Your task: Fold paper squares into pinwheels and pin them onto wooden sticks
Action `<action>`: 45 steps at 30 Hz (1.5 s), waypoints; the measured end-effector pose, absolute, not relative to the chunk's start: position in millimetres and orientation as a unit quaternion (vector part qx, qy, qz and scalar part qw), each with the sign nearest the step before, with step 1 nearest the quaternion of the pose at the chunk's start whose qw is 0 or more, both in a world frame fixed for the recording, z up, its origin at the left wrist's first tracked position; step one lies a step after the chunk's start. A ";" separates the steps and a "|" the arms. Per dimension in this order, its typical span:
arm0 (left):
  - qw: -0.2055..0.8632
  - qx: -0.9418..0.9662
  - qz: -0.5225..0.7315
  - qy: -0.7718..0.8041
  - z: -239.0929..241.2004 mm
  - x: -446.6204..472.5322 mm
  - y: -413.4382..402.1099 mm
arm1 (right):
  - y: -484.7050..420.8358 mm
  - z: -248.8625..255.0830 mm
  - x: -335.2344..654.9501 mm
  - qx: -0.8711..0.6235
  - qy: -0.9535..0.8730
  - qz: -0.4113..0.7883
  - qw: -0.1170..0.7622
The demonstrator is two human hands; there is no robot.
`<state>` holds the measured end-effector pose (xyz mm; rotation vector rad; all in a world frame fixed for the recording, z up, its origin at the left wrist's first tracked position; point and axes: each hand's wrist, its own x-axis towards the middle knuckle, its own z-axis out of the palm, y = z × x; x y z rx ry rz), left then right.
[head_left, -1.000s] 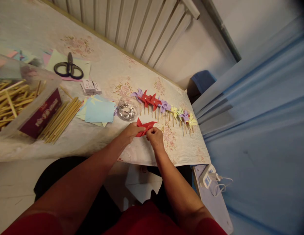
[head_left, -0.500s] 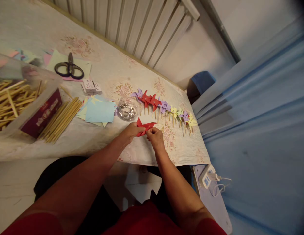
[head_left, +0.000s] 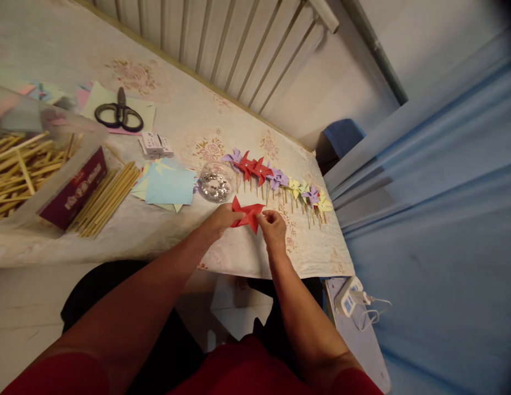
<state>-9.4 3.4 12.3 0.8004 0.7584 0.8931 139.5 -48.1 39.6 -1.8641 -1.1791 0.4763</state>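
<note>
A red paper pinwheel [head_left: 252, 213], without a stick in sight, is held just above the table's near side. My left hand [head_left: 226, 217] pinches its left side, thumb on top. At its right edge, the thumb and forefinger of my right hand [head_left: 274, 226] are closed together on the paper; whether they also hold something small cannot be made out. Just beyond my left hand sits a clear round container [head_left: 215, 182] of small shiny metal pieces. Finished-looking pinwheels on sticks, among them a red pinwheel [head_left: 261, 171], lie in a row behind my right hand.
To the left are a bundle of thin sticks [head_left: 105, 203], a plastic box [head_left: 31, 216] full of sticks, blue paper sheets [head_left: 169, 186], small white boxes [head_left: 153, 144] and scissors [head_left: 121, 114]. A power strip [head_left: 348, 296] rests at the lower right, beside a blue curtain [head_left: 424, 230].
My right hand has shifted right, from the pinwheel's middle to its edge. The pinwheel is turned flatter toward me, with its lower point now showing. My left hand keeps its pinch.
</note>
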 end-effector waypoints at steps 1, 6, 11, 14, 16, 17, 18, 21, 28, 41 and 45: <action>0.760 0.369 0.408 0.347 12.7 -10.0 3.3 | -47.9 41.7 145.2 -0.743 -0.473 0.196 0.431; 0.770 0.398 0.368 0.337 15.0 -13.8 2.5 | -45.1 61.9 169.4 -0.706 -0.466 0.303 0.438; 0.737 0.488 0.322 0.340 11.1 -14.2 2.9 | -37.5 88.7 171.5 -0.647 -0.579 0.351 0.350; 0.694 0.540 0.304 0.367 3.8 -12.3 4.1 | -32.8 91.9 163.7 -0.629 -0.627 0.378 0.263; 0.671 0.564 0.299 0.378 1.0 -11.6 4.1 | -30.9 87.6 158.5 -0.631 -0.640 0.378 0.222; 0.662 0.574 0.297 0.380 1.0 -11.6 3.8 | -30.4 84.4 156.3 -0.636 -0.642 0.374 0.208; 0.655 0.582 0.295 0.381 1.8 -11.9 3.3 | -30.1 81.0 154.6 -0.643 -0.642 0.369 0.197; 0.646 0.599 0.288 0.377 7.9 -13.7 1.4 | -30.5 72.8 151.3 -0.655 -0.635 0.369 0.175; 0.632 0.617 0.281 0.375 10.2 -16.4 2.3 | -32.8 72.2 150.7 -0.652 -0.622 0.399 0.167; 0.807 0.324 0.342 0.355 20.0 -19.9 3.0 | -33.3 54.7 149.1 -0.645 -0.463 0.478 0.376; 0.826 0.286 0.372 0.313 17.2 -17.6 0.6 | -32.5 45.9 142.7 -0.643 -0.404 0.475 0.445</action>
